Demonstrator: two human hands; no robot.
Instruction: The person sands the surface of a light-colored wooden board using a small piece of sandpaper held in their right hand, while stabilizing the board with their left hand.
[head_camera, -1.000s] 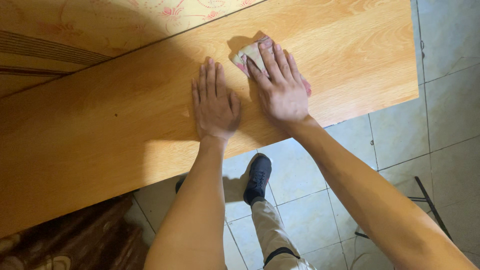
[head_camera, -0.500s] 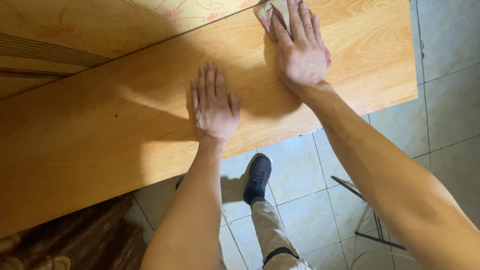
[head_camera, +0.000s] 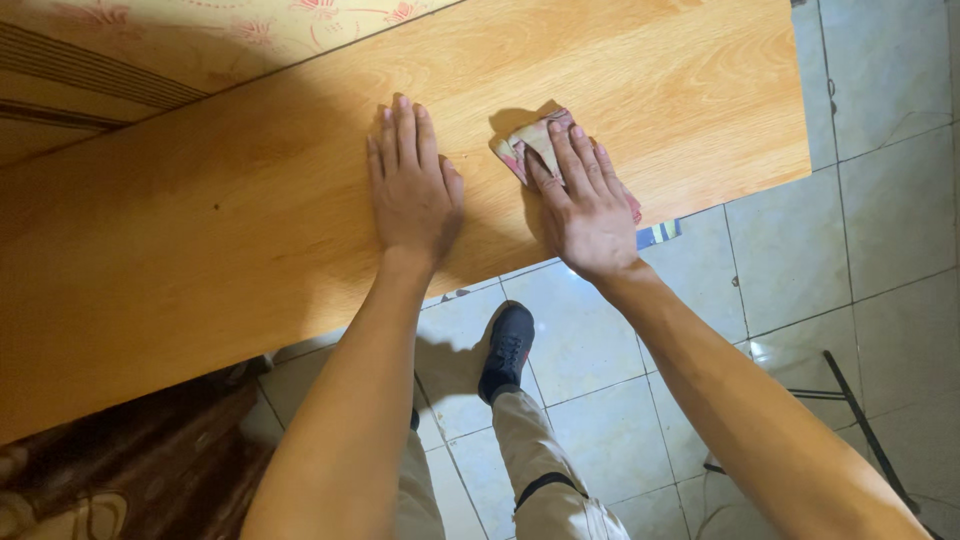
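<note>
Now both hands flat: right hand (head_camera: 585, 205) pressing folded cloth (head_camera: 530, 145), left hand (head_camera: 412, 185) on board (head_camera: 200, 240).

Surface (head_camera: 250, 230): you see warm orange-brown wood with a fine lengthwise grain, darker where your shadow falls.
Cloth (head_camera: 535, 140): under your right hand (head_camera: 585, 205) you have a folded rag in faded tan, with pink and reddish patches at its edges.
Floor (head_camera: 860, 220): your tiles are pale grey-white with thin dark grout lines.
Shoe (head_camera: 505, 350): yours is dark navy, nearly black.
Trousers (head_camera: 545, 470): yours are khaki beige.
Mat (head_camera: 200, 30): cream yellow with red flower prints.
</note>
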